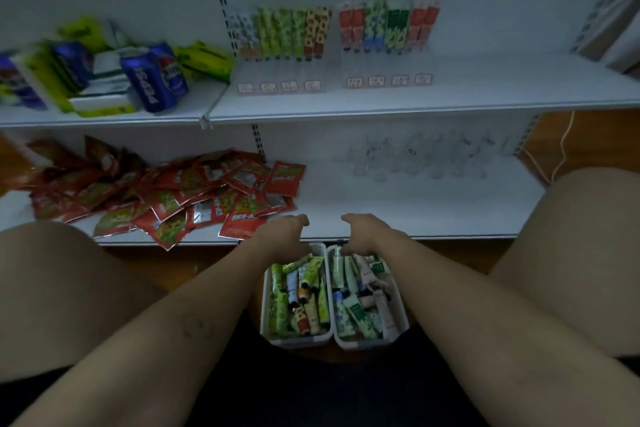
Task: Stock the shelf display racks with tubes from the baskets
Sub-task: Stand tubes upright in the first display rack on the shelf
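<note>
Two white baskets stand side by side on the floor between my knees. The left basket (pixel 266 302) holds several green and patterned tubes (pixel 301 291); the right basket (pixel 401 302) holds several pale green and beige tubes. My left hand (pixel 287 232) hovers over the far rim of the left basket, fingers pointing down into it. Over the far end of the right basket, my right hand (pixel 363 232) reaches down the same way. Whether either hand holds a tube is hidden. Two clear display racks (pixel 284 69) (pixel 388 62) on the upper shelf hold upright tubes at the back.
Blue cans (pixel 152 80) and green packs lie on the upper shelf at left. Red sachets (pixel 194 194) are piled on the lower shelf's left part. Clear empty holders (pixel 422 156) sit at the lower shelf's back right. My knees flank the baskets.
</note>
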`<state>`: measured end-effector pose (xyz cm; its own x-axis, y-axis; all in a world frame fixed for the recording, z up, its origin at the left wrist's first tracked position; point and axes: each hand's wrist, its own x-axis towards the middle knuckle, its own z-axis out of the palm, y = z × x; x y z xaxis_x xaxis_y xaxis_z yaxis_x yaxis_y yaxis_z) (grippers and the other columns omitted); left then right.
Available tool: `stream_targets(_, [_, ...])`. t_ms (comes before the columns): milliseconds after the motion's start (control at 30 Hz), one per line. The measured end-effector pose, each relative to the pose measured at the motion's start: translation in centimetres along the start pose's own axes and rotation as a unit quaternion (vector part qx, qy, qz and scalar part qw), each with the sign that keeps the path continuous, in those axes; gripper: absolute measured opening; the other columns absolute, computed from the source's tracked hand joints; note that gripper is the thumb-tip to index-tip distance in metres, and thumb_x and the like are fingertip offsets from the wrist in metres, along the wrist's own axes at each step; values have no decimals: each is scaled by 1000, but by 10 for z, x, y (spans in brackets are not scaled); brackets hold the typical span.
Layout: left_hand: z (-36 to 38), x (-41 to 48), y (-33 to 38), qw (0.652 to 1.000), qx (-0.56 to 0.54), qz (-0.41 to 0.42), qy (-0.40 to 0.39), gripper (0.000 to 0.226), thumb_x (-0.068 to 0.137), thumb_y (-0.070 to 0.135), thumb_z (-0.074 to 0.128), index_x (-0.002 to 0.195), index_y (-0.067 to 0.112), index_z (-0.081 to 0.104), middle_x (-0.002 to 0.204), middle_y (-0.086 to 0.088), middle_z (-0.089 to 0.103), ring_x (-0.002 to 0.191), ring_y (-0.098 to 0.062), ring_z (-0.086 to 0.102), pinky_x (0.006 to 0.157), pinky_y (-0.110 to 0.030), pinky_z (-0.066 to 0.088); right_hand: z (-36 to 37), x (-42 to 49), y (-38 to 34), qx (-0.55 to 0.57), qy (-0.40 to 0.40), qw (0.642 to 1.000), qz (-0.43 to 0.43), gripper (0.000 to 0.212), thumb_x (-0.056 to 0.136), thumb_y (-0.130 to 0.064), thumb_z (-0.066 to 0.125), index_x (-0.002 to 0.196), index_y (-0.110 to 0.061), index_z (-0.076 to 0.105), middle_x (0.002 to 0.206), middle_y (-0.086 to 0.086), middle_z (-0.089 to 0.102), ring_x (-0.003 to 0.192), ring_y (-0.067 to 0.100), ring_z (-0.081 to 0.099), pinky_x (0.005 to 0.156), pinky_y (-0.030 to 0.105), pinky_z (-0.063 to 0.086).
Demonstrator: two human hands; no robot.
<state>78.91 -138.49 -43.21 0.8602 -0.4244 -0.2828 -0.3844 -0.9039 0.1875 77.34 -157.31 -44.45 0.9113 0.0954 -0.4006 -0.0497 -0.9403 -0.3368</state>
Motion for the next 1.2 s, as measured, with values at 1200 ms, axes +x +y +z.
stream_targets(1200, [168,99,-73,930,-225,-276,-94,65,92,27,53,142,5,18,124,-23,55,107,-39,58,82,-39,46,148,154,-31,13,-190,981,30,41,86,-28,57,126,-22,53,145,14,33,126,32,45,92,36,45])
